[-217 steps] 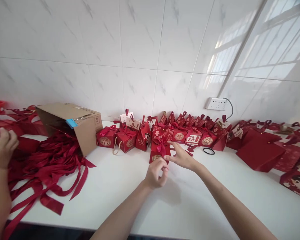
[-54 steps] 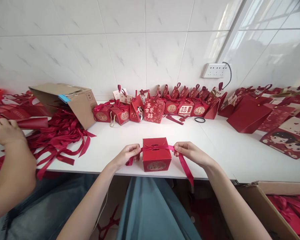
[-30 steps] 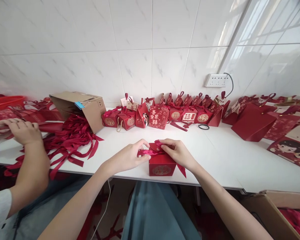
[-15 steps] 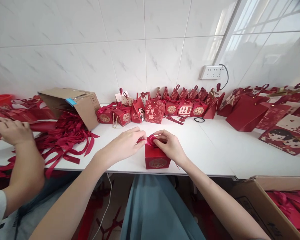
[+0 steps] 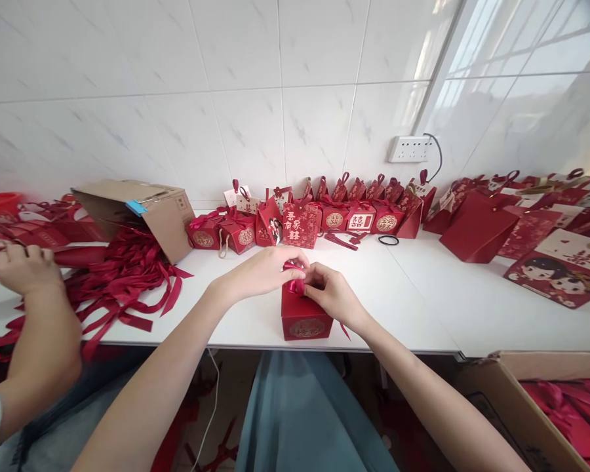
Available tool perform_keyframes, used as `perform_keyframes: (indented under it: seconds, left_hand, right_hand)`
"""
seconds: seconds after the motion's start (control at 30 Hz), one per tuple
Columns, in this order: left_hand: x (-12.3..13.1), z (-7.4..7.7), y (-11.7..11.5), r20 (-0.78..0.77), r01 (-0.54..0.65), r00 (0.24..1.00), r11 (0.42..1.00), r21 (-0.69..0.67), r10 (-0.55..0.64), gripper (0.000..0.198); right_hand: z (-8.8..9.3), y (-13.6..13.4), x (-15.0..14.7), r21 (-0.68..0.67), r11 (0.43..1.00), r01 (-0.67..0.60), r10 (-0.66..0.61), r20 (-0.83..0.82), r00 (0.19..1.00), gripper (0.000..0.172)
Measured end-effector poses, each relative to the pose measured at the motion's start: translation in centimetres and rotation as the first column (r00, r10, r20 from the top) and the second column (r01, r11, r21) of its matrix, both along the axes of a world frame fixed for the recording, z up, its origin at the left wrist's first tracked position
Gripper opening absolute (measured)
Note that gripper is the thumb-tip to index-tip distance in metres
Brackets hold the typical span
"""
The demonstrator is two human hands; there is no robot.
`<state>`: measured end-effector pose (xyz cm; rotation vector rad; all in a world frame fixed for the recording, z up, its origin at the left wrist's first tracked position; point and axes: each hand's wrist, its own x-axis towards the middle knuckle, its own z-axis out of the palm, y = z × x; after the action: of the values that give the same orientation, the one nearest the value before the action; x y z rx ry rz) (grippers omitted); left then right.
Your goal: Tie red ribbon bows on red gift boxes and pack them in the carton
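Observation:
A red gift box with a gold round emblem stands at the front edge of the white table. Dark red satin ribbon is looped on top of it. My left hand reaches in over the box, its thumb and fingers pinching a fold of that ribbon. From the other side my right hand pinches the ribbon low, close to the lid. One ribbon tail hangs down at the box's right side. The fingertips partly cover the knot or loop, so its exact shape is hidden.
Behind stands a row of red gift boxes. A cardboard box spills a ribbon pile at left, beside a co-worker's hand. More red boxes crowd the right, above an open carton. A black ring lies mid-table.
My left hand has moved right and over the top of the box, now close against my right hand. The ribbon loop is drawn up between them. The view has tilted slightly.

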<state>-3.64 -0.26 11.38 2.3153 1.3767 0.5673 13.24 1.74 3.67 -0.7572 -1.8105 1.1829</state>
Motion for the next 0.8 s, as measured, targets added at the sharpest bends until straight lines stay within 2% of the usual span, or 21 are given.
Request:
perform_keyframes:
  seconds: [0.1,0.2,0.37,0.5,0.67,0.8]
  left_hand:
    - [-0.6,-0.9,0.4,0.088,-0.06,0.994,0.997,-0.045,0.063,0.012]
    - [-1.1,-2.0,0.8,0.201,-0.089,0.975,0.994,-0.059,0.099,0.01]
    - [-0.9,-3.6,1.9,0.368,-0.059,0.927,0.997,-0.055,0.075,0.017]
    - [-0.5,-5.0,2.5,0.447,-0.072,0.889,0.994,-0.081,0.101,0.022]
    - [-0.8,-6.5,1.7,0.432,-0.111,0.894,0.993,-0.046,0.12,0.027]
    - [-0.9,-6.9,0.1,0.44,-0.102,0.894,0.995,0.021,0.082,0.027]
  right_hand:
    - [-0.1,-0.1,-0.1,-0.091,0.996,0.024,-0.03,-0.07,0.997,0.015]
    - [-0.1,-0.2,-0.1,-0.131,0.991,0.035,-0.044,-0.069,0.997,0.017]
    - [0.0,-0.4,-0.1,-0.163,0.986,0.042,-0.05,-0.049,0.998,0.019]
    - [-0.3,-0.4,0.0,-0.213,0.976,0.048,-0.068,-0.085,0.994,0.027]
    - [-0.7,-0.3,0.2,-0.131,0.99,0.056,-0.075,-0.14,0.987,0.028]
    - [-0.6,-0.3,0.2,-0.084,0.994,0.076,-0.088,-0.149,0.985,0.023]
